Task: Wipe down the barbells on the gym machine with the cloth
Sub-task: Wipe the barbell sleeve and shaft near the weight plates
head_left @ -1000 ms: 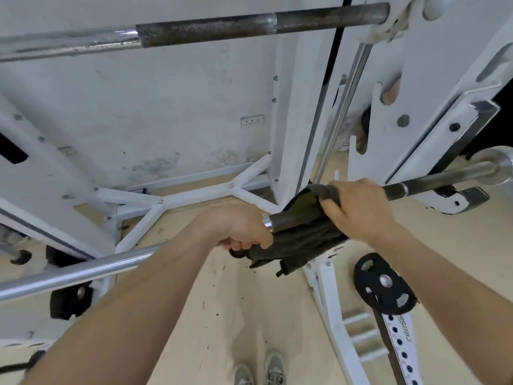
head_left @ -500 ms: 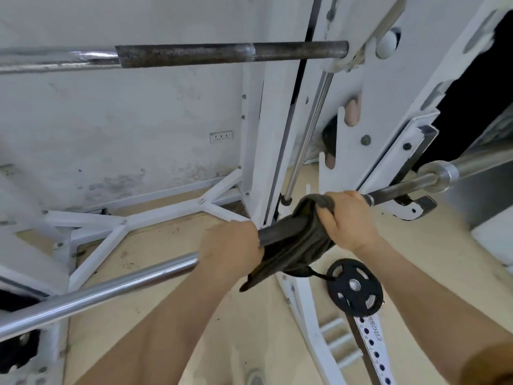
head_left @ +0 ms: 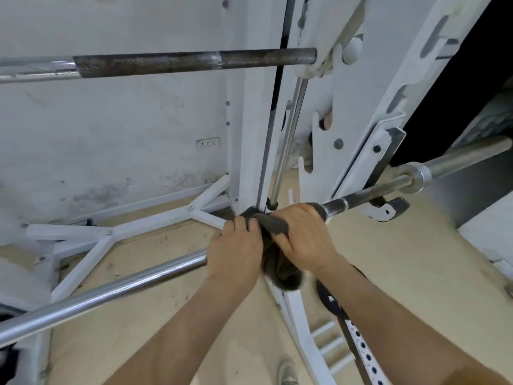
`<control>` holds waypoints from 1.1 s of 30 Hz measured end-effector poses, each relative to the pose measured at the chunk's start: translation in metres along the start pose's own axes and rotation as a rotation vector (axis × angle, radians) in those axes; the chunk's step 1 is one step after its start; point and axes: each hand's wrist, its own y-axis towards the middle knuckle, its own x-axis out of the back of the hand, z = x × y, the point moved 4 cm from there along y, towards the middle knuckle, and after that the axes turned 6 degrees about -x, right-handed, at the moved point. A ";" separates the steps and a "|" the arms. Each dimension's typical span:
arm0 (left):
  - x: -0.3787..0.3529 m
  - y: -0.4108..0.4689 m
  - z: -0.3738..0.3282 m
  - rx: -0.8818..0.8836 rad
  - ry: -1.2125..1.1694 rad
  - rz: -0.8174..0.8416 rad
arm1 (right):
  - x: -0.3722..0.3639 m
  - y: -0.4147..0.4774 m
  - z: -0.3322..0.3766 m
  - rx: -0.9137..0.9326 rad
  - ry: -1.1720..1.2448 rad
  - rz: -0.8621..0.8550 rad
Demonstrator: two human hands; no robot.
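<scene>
A long steel barbell [head_left: 116,287] runs from lower left up to the right, resting on the white rack. A dark cloth [head_left: 273,226] is bunched around the bar near its right knurled part and hangs below it. My left hand [head_left: 236,251] grips the bar and the cloth's left side. Directly beside it, my right hand [head_left: 302,237] grips the cloth around the bar. A second, rusty barbell [head_left: 194,62] is mounted higher up on the machine.
The white rack upright [head_left: 249,134] and a chrome guide rod [head_left: 286,151] stand just behind my hands. A black weight plate [head_left: 330,304] sits below my right forearm. White base struts [head_left: 105,240] lie on the beige floor. My shoe [head_left: 287,370] shows at the bottom.
My hands have closed together on the bar, bunching the cloth between them; earlier a stretch of cloth lay spread along the bar. The view has shifted left, showing more of the bar's right sleeve.
</scene>
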 end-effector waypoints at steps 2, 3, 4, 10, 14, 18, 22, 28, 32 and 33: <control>0.001 0.006 -0.010 0.006 0.034 -0.014 | 0.016 0.003 -0.036 -0.021 -0.079 -0.041; 0.002 0.010 -0.009 0.015 0.046 0.010 | 0.022 0.006 -0.056 -0.064 -0.118 -0.054; 0.001 0.015 -0.006 0.034 0.030 0.055 | 0.029 0.009 -0.075 -0.119 -0.152 -0.064; -0.004 0.039 0.015 0.227 -0.761 0.666 | 0.058 0.020 -0.114 -0.217 -0.099 -0.046; -0.001 0.040 0.008 0.240 -0.286 0.532 | 0.023 0.009 -0.038 0.070 0.057 0.053; -0.006 0.038 -0.043 0.153 0.075 0.022 | 0.013 0.015 -0.056 0.181 -0.133 0.027; 0.000 0.047 -0.030 0.288 0.010 0.166 | 0.041 0.025 -0.116 0.030 -0.366 0.070; -0.009 0.065 -0.012 0.316 -0.797 0.800 | 0.074 0.019 -0.114 -0.010 -0.167 -0.061; -0.003 0.060 -0.011 0.294 -0.608 0.666 | 0.030 0.017 -0.061 0.009 -0.006 0.059; -0.004 0.057 -0.013 0.264 -0.386 0.495 | 0.020 0.018 -0.055 -0.003 -0.100 0.052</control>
